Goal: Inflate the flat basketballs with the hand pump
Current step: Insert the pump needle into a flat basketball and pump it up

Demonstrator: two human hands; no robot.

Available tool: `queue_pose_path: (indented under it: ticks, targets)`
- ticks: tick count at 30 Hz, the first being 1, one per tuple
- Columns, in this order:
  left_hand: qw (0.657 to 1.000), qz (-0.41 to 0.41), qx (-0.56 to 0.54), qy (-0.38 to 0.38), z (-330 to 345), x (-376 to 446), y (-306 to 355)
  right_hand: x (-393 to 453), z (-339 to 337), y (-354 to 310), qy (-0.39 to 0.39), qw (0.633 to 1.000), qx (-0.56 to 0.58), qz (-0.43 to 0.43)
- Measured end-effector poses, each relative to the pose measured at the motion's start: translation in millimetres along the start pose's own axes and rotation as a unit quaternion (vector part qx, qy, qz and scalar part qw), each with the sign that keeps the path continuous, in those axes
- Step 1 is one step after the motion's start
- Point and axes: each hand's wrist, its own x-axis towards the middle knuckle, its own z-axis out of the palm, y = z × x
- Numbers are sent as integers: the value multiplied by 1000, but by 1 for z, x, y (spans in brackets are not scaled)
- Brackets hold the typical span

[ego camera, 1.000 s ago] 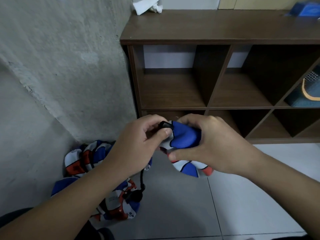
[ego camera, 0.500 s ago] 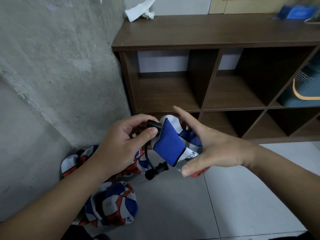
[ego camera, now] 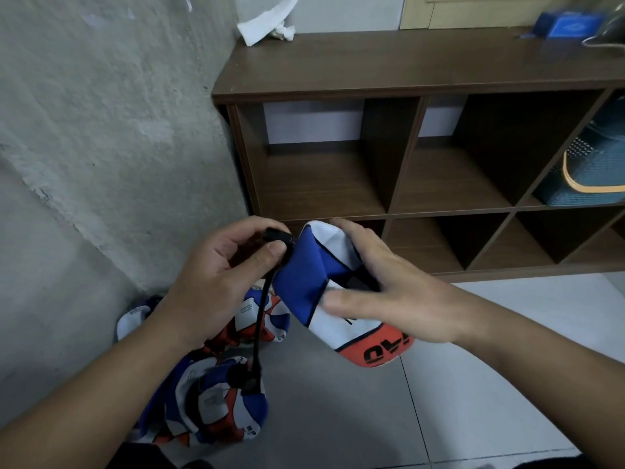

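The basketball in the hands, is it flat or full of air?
Flat: the basketball is folded and creased.

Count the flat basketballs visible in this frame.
3, as far as I can tell: one held in the hands, one on the floor by the wall, one nearer. The pile may hide more.

A dark wooden cubby shelf (ego camera: 406,66) is standing against a rough concrete wall (ego camera: 101,113), with pale floor tiles (ego camera: 507,418) lying in front.
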Motion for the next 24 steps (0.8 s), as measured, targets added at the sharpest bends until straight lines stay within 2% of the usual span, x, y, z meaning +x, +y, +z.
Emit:
queue_pose_path:
  ticks: [2,7,10,14,19,24]
  targets:
    - [1000,-7,-9,-2,1,1,2,1,-1,-1,17,999,47,0]
    - [999,-13,-2,-45,5,-2,8,8,8,2,117,992,31,19]
    - [995,7,17,-98,0,-3,15,8,8,1,134,991,-2,21]
    - [985,-10,70,-160,-3,-6,15,10,10,3,148,989,-10,19]
    - [979,8,152,-134,8,-9,16,12,9,9,166,986,5,-4]
    - [979,13,160,-124,11,-10,16,19,12,12,179,983,28,-33]
